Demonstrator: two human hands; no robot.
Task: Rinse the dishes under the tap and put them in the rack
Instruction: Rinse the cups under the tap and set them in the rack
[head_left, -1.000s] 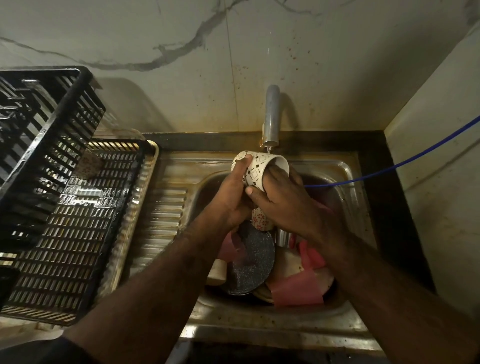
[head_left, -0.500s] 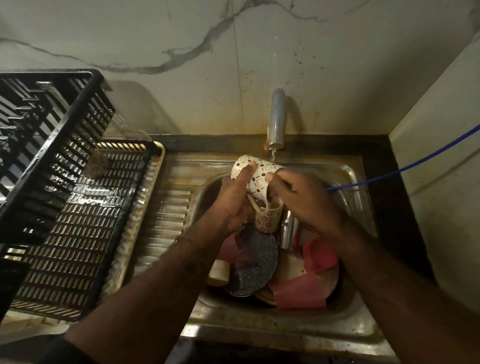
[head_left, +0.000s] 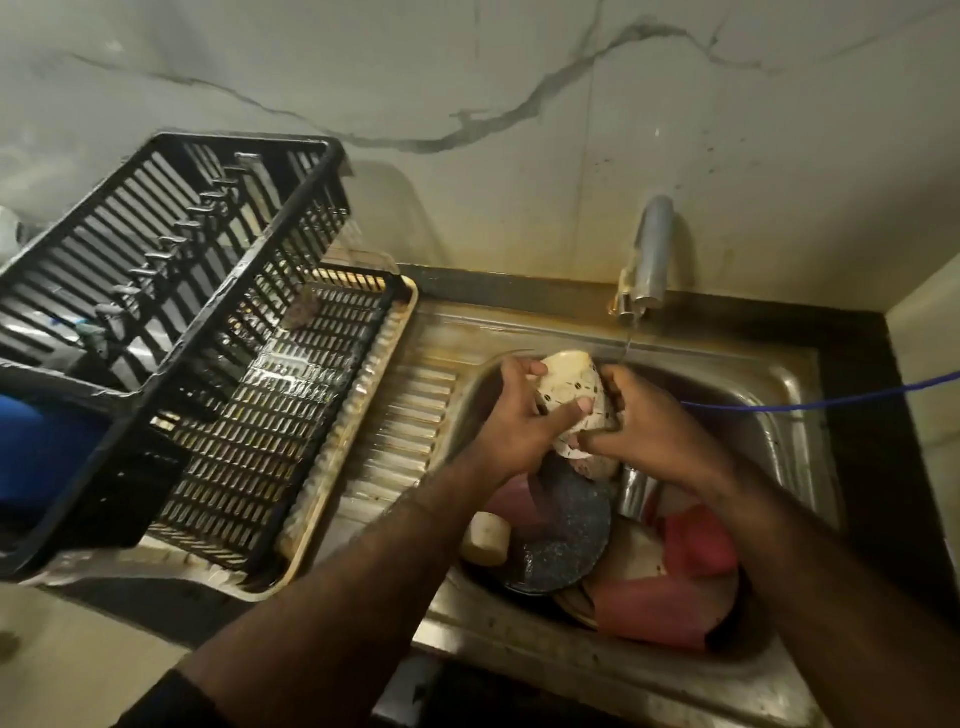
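Note:
A cream patterned mug (head_left: 569, 395) is held over the steel sink (head_left: 789, 395), just left of the thin stream from the tap (head_left: 652, 254). My left hand (head_left: 519, 421) grips its left side, thumb across the pattern. My right hand (head_left: 649, 421) grips its right side, fingers curled at the lower edge. Below them the basin holds a speckled dark plate (head_left: 563, 535), pink plastic pieces (head_left: 675, 587), a steel cup (head_left: 636, 491) and a small cream cup (head_left: 485, 538). The black slatted rack (head_left: 218, 395) stands at the left on a beige tray (head_left: 358, 441).
A ribbed steel drainboard (head_left: 410, 415) lies between rack and basin. A blue cord (head_left: 831, 402) runs from the right wall into the sink. A blue object (head_left: 41, 447) sits at the far left behind the rack. Marble wall behind.
The view has swung left, showing more of the rack. The mug has turned in my hands, its base now up and left of the stream; both hands stay on it.

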